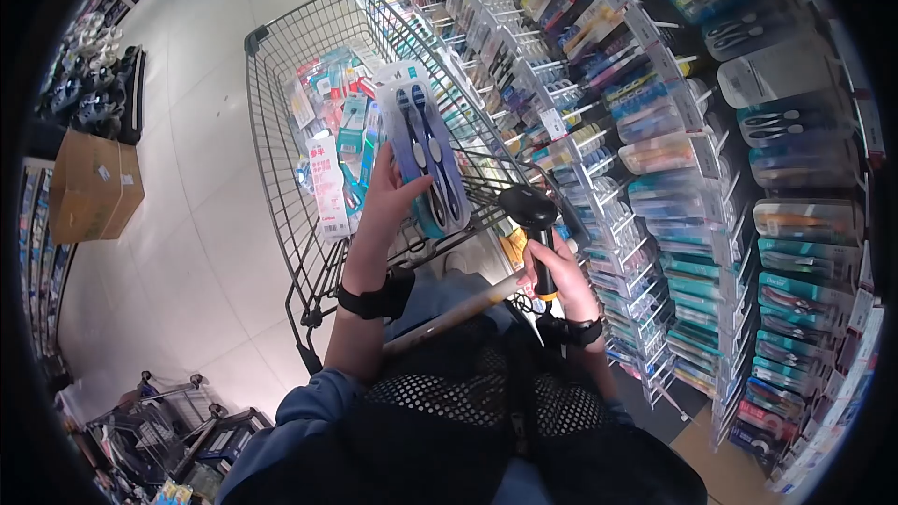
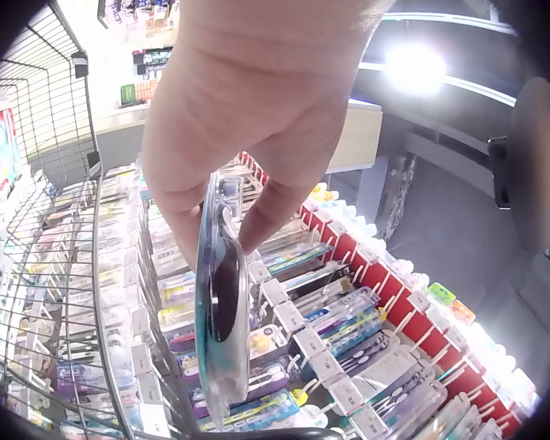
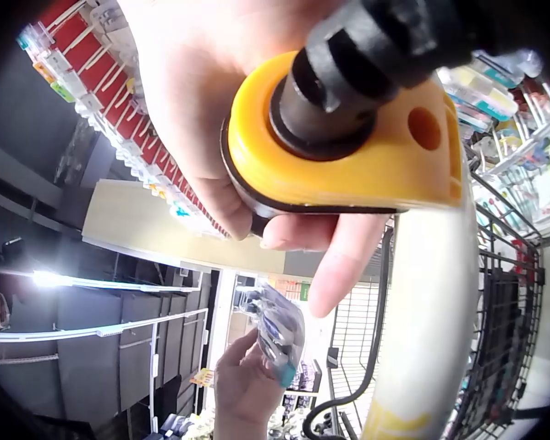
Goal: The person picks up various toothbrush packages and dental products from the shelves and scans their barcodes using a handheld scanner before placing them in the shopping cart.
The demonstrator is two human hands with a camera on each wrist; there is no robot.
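My left hand [image 1: 390, 189] grips a clear package of two dark blue and white toothbrushes [image 1: 423, 145] by its left edge, over the near end of the cart. In the left wrist view the package [image 2: 222, 302] is seen edge-on between thumb and fingers. My right hand [image 1: 561, 273] is wrapped round the handle of a black scanner with a yellow base [image 1: 529, 210], right of the cart handle. The right wrist view shows the scanner's yellow base [image 3: 348, 156] and cable close up, with the left hand [image 3: 247, 390] and package beyond.
A wire shopping cart [image 1: 271, 145] holds many packages, including a white and pink box [image 1: 326, 189]. Racks of hanging toothbrush packs [image 1: 692, 281] stand close along the right. A cardboard box [image 1: 96, 187] is on the left, and more carts [image 1: 168, 421] stand at lower left.
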